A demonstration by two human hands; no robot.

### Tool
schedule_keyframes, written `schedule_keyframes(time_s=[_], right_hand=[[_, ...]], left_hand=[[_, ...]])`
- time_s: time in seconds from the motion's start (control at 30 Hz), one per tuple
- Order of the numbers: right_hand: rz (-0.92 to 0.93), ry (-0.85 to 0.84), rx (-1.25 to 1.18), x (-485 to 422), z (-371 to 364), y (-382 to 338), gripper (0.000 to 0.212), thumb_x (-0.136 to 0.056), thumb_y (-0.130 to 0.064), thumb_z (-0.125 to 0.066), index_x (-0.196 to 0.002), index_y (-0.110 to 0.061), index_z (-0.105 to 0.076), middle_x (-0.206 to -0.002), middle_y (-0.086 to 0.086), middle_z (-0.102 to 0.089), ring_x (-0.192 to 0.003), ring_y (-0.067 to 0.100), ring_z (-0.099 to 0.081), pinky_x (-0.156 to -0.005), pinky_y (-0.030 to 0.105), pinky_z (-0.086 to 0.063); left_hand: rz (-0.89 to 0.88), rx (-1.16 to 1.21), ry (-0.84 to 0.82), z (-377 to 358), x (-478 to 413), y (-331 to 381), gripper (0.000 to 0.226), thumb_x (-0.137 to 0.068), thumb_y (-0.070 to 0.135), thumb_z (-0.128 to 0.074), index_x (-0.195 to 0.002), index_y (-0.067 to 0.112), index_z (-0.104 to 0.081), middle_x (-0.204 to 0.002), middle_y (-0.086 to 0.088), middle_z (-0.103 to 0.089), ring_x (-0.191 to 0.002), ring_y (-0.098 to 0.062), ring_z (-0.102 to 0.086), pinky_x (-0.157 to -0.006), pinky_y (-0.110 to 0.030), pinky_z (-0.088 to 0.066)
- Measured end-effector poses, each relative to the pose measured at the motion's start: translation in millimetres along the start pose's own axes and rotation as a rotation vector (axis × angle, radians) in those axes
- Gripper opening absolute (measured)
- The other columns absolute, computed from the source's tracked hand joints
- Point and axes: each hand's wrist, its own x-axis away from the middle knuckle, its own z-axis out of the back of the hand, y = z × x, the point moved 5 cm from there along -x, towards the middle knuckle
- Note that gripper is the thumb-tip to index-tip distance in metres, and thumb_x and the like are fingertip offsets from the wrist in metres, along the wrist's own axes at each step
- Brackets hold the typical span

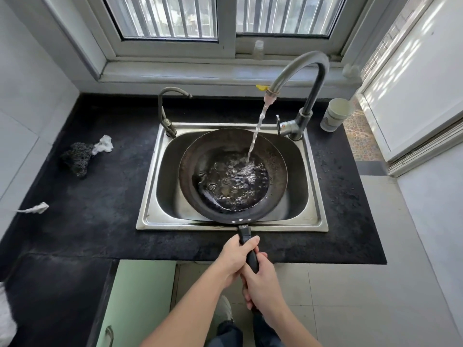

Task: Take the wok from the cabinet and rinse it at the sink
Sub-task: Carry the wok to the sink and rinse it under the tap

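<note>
Wok [233, 171]: dark, rigid metal, positioned in the stainless sink [147, 196] under the faucet [310, 71]. The stream strikes the bowl and water is pooling inside. Both hands are clamped around the black handle [248, 246], with the left hand [233, 259] forward and the right hand [263, 281] behind it. Expect a heavy load, weighted at the bowl end by the water, with surfaces likely slick when wet. The long handle is the correct hold point, using two hands.
</note>
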Motion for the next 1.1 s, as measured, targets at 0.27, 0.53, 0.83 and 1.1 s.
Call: schedule_keyframes(time_s=[0.27, 0.53, 0.83, 1.1], right_hand=[[0.028, 0.005, -0.009, 14.4, -8.1, 7.7, 0.016, -0.099, -0.014, -0.053, -0.086, -0.004, -0.053, -0.052, 0.007, -0.053, -0.034, 0.022, -0.045, -0.034, 0.027, -0.038], [0.037, 0.056, 0.027, 6.8, 17.9, 12.6, 0.005, -0.099, -0.016, -0.053, -0.094, -0.016, -0.056, -0.052, 0.0, -0.055, -0.035, 0.02, -0.047, -0.035, 0.027, -0.039], [0.008, 0.02, 0.051, -17.0, 28.9, -3.2, 0.01, -0.096, -0.02, -0.053, -0.087, -0.015, -0.053, -0.048, 0.003, -0.053, -0.032, 0.021, -0.045, -0.035, 0.027, -0.037], [0.017, -0.03, 0.006, -17.5, 7.6, -10.7, 0.013, -0.097, -0.014, -0.053, -0.085, -0.01, -0.052, -0.05, 0.003, -0.051, -0.033, 0.023, -0.043, -0.033, 0.027, -0.036]], left_hand=[[-0.017, -0.009, -0.004, 8.6, 12.4, -10.2, 0.02, -0.097, 0.02, -0.062, -0.089, 0.004, -0.055, -0.077, -0.009, -0.063, -0.08, -0.026, -0.074, -0.079, -0.038, -0.059], [0.009, -0.011, -0.06, -17.3, 4.2, -9.6, 0.019, -0.098, 0.019, -0.062, -0.089, 0.004, -0.054, -0.078, -0.008, -0.062, -0.077, -0.021, -0.074, -0.078, -0.036, -0.06], [0.037, 0.007, -0.012, -24.1, -19.5, 4.6, 0.018, -0.098, 0.016, -0.061, -0.085, 0.005, -0.054, -0.076, -0.008, -0.062, -0.076, -0.022, -0.074, -0.077, -0.037, -0.061], [0.013, 0.023, 0.023, -3.5, -12.8, 12.6, 0.02, -0.098, 0.016, -0.06, -0.084, 0.005, -0.053, -0.075, -0.007, -0.061, -0.073, -0.02, -0.074, -0.078, -0.037, -0.059]])
